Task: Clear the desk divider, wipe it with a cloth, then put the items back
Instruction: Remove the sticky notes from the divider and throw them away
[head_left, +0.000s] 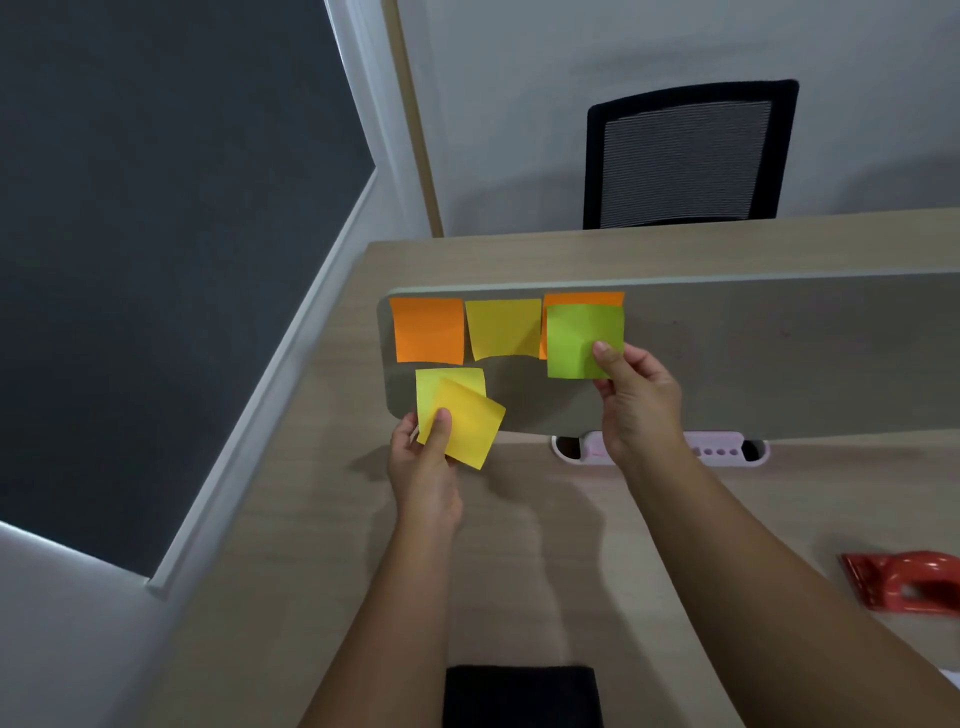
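Note:
A grey desk divider stands across the wooden desk. Stuck along its top left are an orange sticky note, a dull yellow note and a second orange note, mostly covered. My right hand pinches a green sticky note by its lower right corner, held flat over that second orange note. My left hand grips a small stack of yellow notes in front of the divider's lower left corner. A black cloth lies at the desk's near edge.
A red tape dispenser sits on the desk at the right. A white cable grommet with a pink insert lies under the divider. Behind the desk stands a black mesh chair. A dark wall panel borders the left.

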